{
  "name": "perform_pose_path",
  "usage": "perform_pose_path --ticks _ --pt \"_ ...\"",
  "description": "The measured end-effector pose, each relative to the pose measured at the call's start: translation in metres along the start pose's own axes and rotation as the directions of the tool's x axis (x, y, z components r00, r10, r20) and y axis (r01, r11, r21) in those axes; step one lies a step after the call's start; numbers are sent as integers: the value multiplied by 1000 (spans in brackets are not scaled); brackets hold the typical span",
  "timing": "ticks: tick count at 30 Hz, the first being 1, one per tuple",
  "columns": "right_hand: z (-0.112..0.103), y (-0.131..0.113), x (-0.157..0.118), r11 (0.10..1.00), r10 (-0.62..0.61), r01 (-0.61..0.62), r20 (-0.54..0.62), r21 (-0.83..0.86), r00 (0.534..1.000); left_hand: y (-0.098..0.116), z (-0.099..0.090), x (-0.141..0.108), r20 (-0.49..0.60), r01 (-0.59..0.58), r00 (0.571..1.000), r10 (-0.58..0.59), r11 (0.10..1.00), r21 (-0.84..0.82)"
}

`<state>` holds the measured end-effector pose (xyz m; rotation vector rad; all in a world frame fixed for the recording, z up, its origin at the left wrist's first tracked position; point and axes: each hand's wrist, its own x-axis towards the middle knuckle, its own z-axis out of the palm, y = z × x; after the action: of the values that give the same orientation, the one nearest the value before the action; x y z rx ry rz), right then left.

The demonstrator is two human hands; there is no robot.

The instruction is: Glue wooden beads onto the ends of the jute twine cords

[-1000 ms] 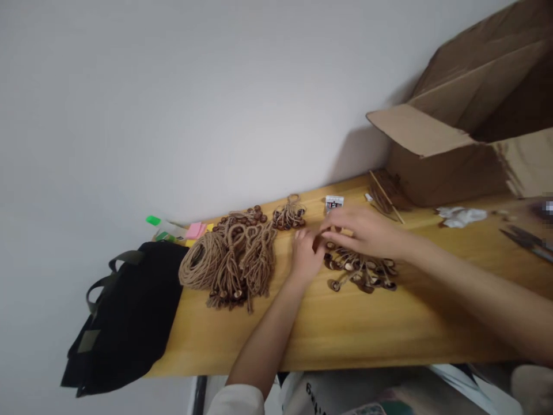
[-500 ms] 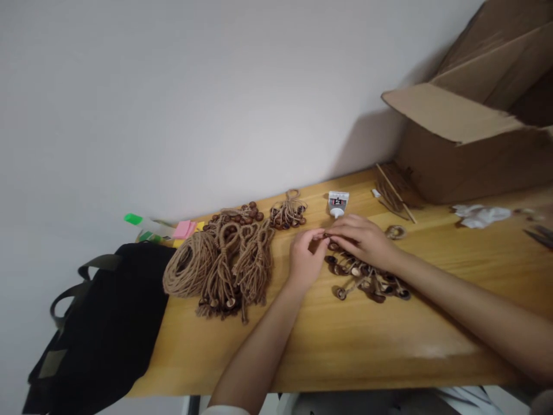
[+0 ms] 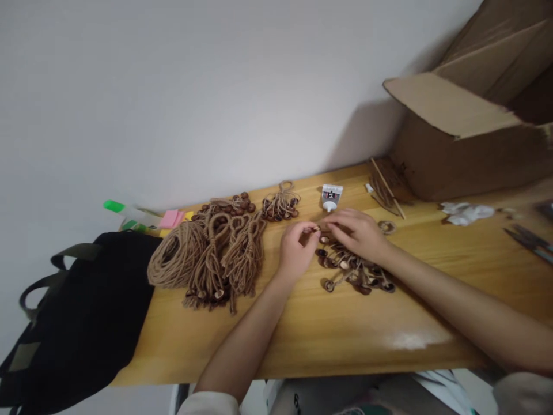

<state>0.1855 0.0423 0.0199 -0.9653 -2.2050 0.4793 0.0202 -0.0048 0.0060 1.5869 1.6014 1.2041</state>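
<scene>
My left hand (image 3: pixel 296 249) pinches a small brown piece (image 3: pixel 317 229), perhaps a nut shell or bead, between thumb and fingertips. Just to its right, my right hand (image 3: pixel 356 233) has its fingers stretched toward that piece, thumb apart below. Whether a thin cord runs between the hands is too blurred to tell. Under and in front of the right hand lies a bunch of brown shells on cords (image 3: pixel 360 276), some with pale ends. A white and grey glue tube (image 3: pixel 332 197) stands cap down or lies just behind the hands. A small cord ring (image 3: pixel 386 227) sits beyond my right wrist.
Left on the wooden table (image 3: pixel 276 340) are a twine coil (image 3: pixel 177 256), knotted cord tassels (image 3: pixel 244 248), bead bunches (image 3: pixel 280 204), pink sticky notes (image 3: pixel 171 218) and a black bag (image 3: pixel 86 317). Right are a stick (image 3: pixel 389 189), crumpled tissue (image 3: pixel 466 213), pliers-like tool (image 3: pixel 529 239) and cardboard box (image 3: pixel 466 150).
My right fingers have drawn slightly apart from the left fingertips, where both hands met before. The small piece stays in my left hand. The whole view has shifted a little.
</scene>
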Motion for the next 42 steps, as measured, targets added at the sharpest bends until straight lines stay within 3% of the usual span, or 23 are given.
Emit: perform_pose_path --ticks 2,5,10,15,18,21,25,27,29,31,34,39,42 --pt "-6 2 5 969 238 -240 -50 -51 970 0 0 0 -1 12 1000 -12 1000 -1" --pt "-14 8 17 859 485 -486 -46 -163 873 1 0 -1 2 17 1000 -17 1000 -14" --pt "-16 12 44 707 639 -570 34 -417 768 -3 2 0 -2 4 1000 -4 1000 -7" --pt "-17 12 70 628 735 -613 108 -479 669 -5 2 0 -1 -5 1000 5 1000 -16" --pt "-16 13 81 625 740 -600 134 -499 659 -5 2 -1 -1 1 1000 -1 1000 -28" --pt "-13 15 88 667 708 -579 158 -468 688 -5 3 -1 -9 0 1000 0 1000 -28" --pt "-9 18 88 689 683 -593 99 -416 724 -3 2 0 -2 6 1000 -6 1000 -31" --pt "-9 18 85 695 690 -638 57 -333 722 -2 2 0 0 14 1000 -14 999 -36" --pt "-10 17 80 674 737 -725 54 -141 674 0 1 0 2 25 1000 -25 999 -38" --pt "-12 15 75 613 782 -786 81 86 619 2 -1 0 8 30 1000 -30 999 -37" --pt "-17 8 67 536 798 -775 100 336 595 3 -2 0 16 30 999 -30 999 -23" --pt "-23 2 60 275 787 -755 311 595 532 4 -2 0 22 38 999 -38 999 -4" --pt "-20 4 56 192 753 -746 392 637 529 4 -1 -1 30 38 999 -38 999 10"
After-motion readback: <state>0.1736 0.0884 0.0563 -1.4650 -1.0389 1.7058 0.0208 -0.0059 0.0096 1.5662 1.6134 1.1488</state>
